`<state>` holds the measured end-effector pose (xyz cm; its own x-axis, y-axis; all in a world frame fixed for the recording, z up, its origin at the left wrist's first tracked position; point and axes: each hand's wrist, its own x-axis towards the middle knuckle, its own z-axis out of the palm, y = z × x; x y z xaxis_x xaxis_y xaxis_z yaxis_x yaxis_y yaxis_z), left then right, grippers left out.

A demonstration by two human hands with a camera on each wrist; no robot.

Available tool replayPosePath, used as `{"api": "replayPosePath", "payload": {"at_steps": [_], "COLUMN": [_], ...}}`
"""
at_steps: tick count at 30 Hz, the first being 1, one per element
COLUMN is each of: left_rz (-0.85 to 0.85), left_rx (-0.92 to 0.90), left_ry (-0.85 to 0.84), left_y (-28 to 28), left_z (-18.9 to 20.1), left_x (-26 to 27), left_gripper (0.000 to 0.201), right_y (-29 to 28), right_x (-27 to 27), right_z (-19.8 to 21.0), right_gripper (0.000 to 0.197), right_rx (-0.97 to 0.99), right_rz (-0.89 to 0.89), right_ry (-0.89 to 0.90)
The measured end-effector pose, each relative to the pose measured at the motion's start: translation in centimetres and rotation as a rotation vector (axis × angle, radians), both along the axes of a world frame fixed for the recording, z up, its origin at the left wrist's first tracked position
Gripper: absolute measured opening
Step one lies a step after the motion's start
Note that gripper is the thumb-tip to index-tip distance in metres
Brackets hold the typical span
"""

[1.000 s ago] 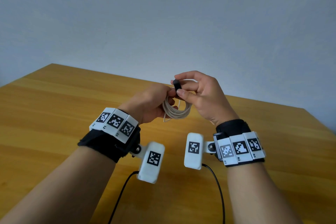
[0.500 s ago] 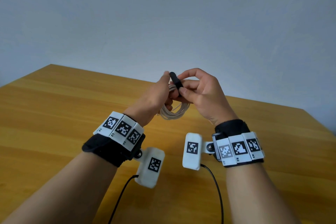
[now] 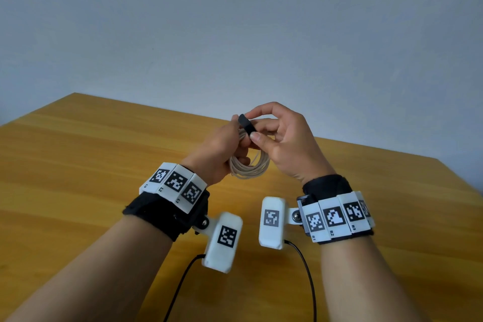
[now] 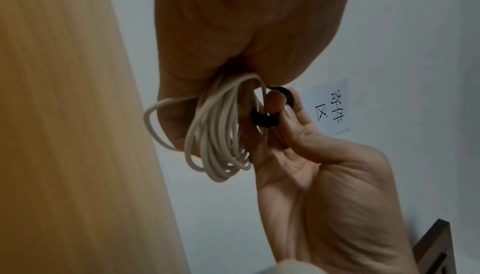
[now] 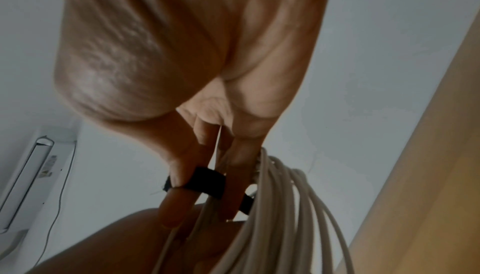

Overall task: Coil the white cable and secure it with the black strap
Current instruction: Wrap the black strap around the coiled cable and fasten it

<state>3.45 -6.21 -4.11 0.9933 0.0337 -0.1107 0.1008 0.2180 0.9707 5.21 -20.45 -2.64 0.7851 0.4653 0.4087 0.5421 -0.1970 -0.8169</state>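
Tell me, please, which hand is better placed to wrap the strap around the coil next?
The right hand. It already pinches the black strap at the top of the coil, with fingers free to wind it. The left hand grips the coil, so it should probably only hold.

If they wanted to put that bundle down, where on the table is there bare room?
Bare wood lies on the table left of the left hand, and again right of the right hand toward the far corner. It is crowded in the middle, where both hands hold the white cable and black strap, with wrist cameras and cords below.
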Motion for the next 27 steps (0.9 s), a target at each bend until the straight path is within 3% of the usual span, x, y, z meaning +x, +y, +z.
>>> {"api": "replayPosePath", "payload": {"at_steps": [5,9,19,27], "left_rz": [0.012,0.026,0.18,0.253], "left_rx": [-0.079,-0.099,0.222,0.256], "left_ry": [0.006,0.033,-0.072,-0.182], "left_y": [0.1,0.4,-0.2,-0.7], "left_z": [0.1,0.2,0.1,0.3], "left_x": [0.0,0.0,-0.1,-0.7], "left_gripper": [0.033,0.036,0.035,0.039], "right_y": [-0.1,-0.2,-0.5,-0.5], "right_x": [-0.2,-0.2,-0.5,-0.5], "right_z": [0.2,0.4,0.8,0.8], "right_gripper": [0.031,0.029,0.022,0.021], "right_rx": [0.002,0.037,0.128,0.098], "right_rz": [-0.006,0.013,-0.064,-0.139], "right_ry": [-0.016,-0.02,0.039,-0.007]}}
